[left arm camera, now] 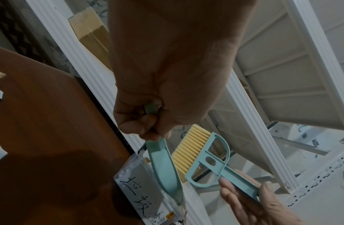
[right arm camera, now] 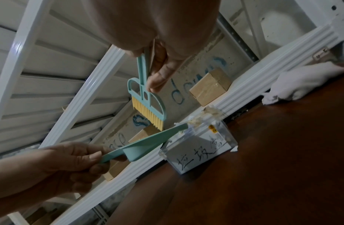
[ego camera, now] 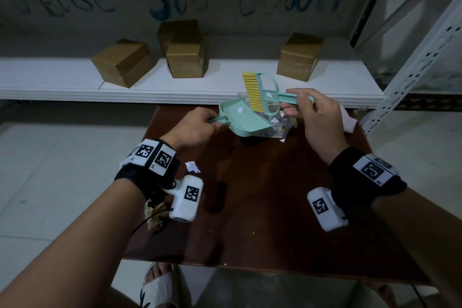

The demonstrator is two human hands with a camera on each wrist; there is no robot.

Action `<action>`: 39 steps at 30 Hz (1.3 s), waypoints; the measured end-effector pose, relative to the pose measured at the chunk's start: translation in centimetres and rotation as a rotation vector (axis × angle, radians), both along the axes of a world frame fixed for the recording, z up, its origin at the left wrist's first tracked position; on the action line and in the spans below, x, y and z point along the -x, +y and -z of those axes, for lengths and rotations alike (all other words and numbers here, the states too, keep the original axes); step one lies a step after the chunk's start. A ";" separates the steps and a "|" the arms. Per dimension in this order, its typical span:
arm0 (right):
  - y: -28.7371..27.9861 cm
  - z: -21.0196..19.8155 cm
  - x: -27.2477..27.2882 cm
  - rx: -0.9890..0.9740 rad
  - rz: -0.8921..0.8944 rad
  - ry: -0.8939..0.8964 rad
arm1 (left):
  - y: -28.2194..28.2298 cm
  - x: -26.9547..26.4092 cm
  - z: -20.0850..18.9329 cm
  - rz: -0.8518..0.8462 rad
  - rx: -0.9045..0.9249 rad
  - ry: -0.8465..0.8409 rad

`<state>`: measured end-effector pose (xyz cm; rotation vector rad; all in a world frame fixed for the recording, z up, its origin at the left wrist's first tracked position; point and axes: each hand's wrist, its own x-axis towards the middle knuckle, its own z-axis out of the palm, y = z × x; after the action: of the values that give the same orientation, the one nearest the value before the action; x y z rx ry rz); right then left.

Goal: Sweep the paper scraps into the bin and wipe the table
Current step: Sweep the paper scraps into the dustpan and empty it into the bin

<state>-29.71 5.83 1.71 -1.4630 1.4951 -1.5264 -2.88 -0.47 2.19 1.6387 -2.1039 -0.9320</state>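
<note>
My left hand (ego camera: 197, 127) grips the handle of a teal dustpan (ego camera: 240, 120), held tilted over a clear plastic bin (right arm camera: 200, 149) with a handwritten label at the table's far edge. One white scrap (ego camera: 240, 110) lies in the pan. My right hand (ego camera: 312, 112) pinches the handle of a teal brush (ego camera: 260, 92) with yellow bristles, raised just above the pan's mouth. A crumpled white paper scrap (ego camera: 192, 167) lies on the brown table (ego camera: 262, 207) near my left wrist, and a tiny scrap (ego camera: 282, 140) sits by the bin.
A white cloth (ego camera: 348, 121) lies at the table's far right corner. Behind the table runs a white shelf (ego camera: 75, 77) carrying three cardboard boxes (ego camera: 125, 61). A perforated metal post (ego camera: 410, 72) stands at the right. Brownish crumpled scraps (ego camera: 156, 215) lie at the table's left edge.
</note>
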 end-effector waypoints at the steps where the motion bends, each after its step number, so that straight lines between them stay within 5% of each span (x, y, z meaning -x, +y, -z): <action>1: 0.0 0.2 -0.3 -0.009 -0.033 -0.024 | 0.0 0.0 0.0 0.000 -0.004 0.005; 7: -0.4 1.4 -1.2 -0.123 -0.202 -0.150 | 0.2 0.1 -0.1 0.009 0.003 0.020; 23: -0.6 0.0 1.5 -0.002 0.075 -0.101 | 0.3 -0.5 -1.0 -0.079 0.018 -0.043; 32: 0.8 -2.1 4.3 0.071 0.121 0.038 | -0.1 -5.1 -4.0 -0.209 -0.137 0.118; 35: 1.1 -2.0 3.7 0.071 0.072 0.176 | 0.1 -6.0 -4.5 -0.265 -0.122 0.181; 39: 0.5 -2.1 4.5 0.069 0.027 0.756 | 0.5 -6.2 -4.9 -0.316 -0.093 0.225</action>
<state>-34.19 6.32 3.83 -2.2183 1.8727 -1.0791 3.29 0.06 7.04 1.7532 -1.6198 -1.0626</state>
